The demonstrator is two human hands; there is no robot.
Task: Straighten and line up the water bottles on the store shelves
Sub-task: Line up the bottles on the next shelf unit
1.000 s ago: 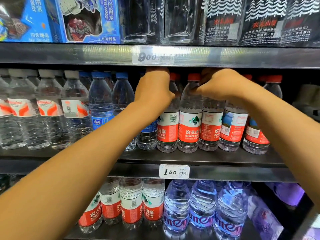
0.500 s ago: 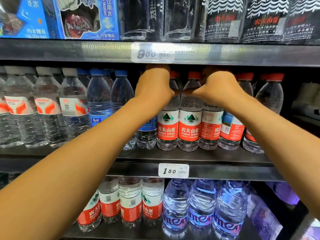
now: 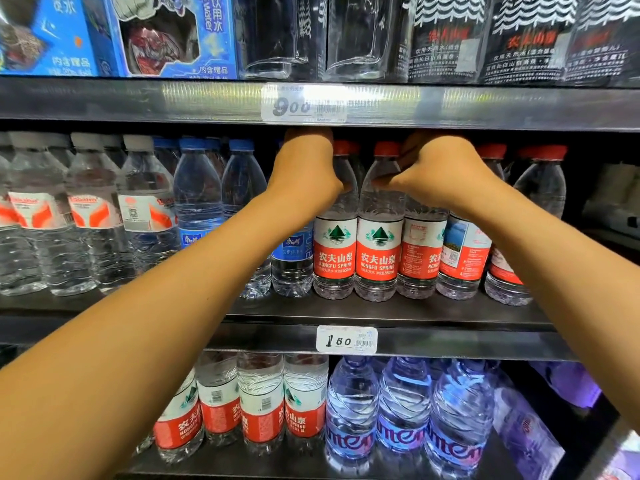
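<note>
Red-capped, red-labelled water bottles (image 3: 379, 251) stand in a row on the middle shelf (image 3: 398, 311). My left hand (image 3: 304, 168) reaches under the upper shelf and curls around the neck of the leftmost red-labelled bottle (image 3: 335, 251), also hiding the top of a blue-labelled bottle (image 3: 292, 258). My right hand (image 3: 441, 173) grips the neck area of the third red-labelled bottle (image 3: 420, 251), its thumb against the second one. The first two labels face front; those further right are turned sideways. The fingertips of both hands are hidden.
Blue-capped bottles (image 3: 197, 202) and white-capped bottles (image 3: 93, 216) fill the shelf's left. The upper shelf edge (image 3: 485, 105) sits just above my hands, with a price tag (image 3: 304, 105). The lower shelf holds more red-labelled bottles (image 3: 263, 410) and purple-tinted bottles (image 3: 401, 417).
The two leftmost red-labelled bottles have turned so their labels face front. Both hands stay at the bottle necks, barely shifted.
</note>
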